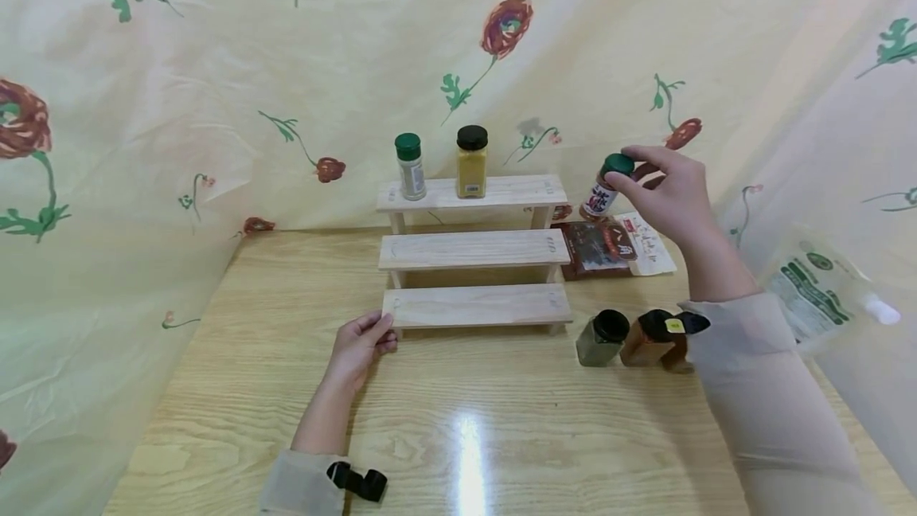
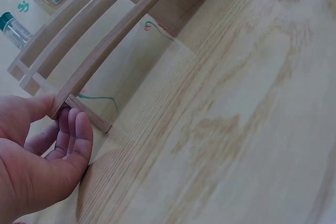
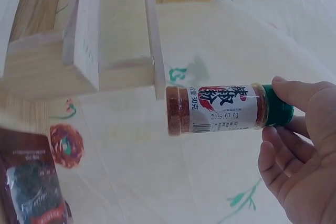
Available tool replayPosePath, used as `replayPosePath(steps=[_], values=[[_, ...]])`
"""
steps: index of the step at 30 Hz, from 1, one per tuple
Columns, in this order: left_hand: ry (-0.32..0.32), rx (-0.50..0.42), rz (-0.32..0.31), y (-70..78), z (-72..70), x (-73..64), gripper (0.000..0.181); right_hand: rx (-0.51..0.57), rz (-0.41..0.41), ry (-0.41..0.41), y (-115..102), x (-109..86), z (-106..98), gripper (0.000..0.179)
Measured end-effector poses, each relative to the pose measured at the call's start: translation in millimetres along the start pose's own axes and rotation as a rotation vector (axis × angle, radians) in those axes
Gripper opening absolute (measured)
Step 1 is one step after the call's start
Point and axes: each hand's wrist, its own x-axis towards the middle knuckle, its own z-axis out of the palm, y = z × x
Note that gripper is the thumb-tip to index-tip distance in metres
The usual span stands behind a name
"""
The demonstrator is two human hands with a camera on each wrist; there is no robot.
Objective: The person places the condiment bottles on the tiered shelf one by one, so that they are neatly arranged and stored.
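My right hand (image 1: 666, 189) pinches the green cap of a chili powder jar (image 3: 215, 108), thumb on one side and fingers on the other. The jar hangs in the air to the right of the top step of a three-step wooden rack (image 1: 473, 249). At the rack's lower left corner my left hand (image 1: 361, 345) grips the end of the bottom step, thumb on top, fingers curled beneath. A green-capped glass jar (image 1: 411, 170) and a black-capped jar of yellow powder (image 1: 472, 164) stand on the top step; the two lower steps are bare.
Right of the rack lie a dark red spice packet (image 1: 598, 249) and a whitish packet (image 1: 648, 245). Several black-capped jars, including a dark green one (image 1: 602, 339), stand nearer, by the right sleeve. A clear spouted pouch (image 1: 817, 293) is at far right. Flowered cloth (image 1: 358, 62) hangs behind.
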Motion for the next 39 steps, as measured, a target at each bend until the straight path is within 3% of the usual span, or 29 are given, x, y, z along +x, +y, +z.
replayPosePath(steps=[12,32,39], values=[[-0.013,-0.003,0.018,-0.5,-1.4,0.8,0.045,0.031,-0.041,-0.001,-18,24.7,24,0.042],[-0.023,0.006,0.032,-0.5,-1.5,-0.4,0.044,0.088,-0.001,-0.126,-26,65.2,65,0.045],[-0.012,0.008,0.027,-1.1,-2.0,0.2,0.043,0.097,0.019,-0.138,-29,67.4,74,0.045]])
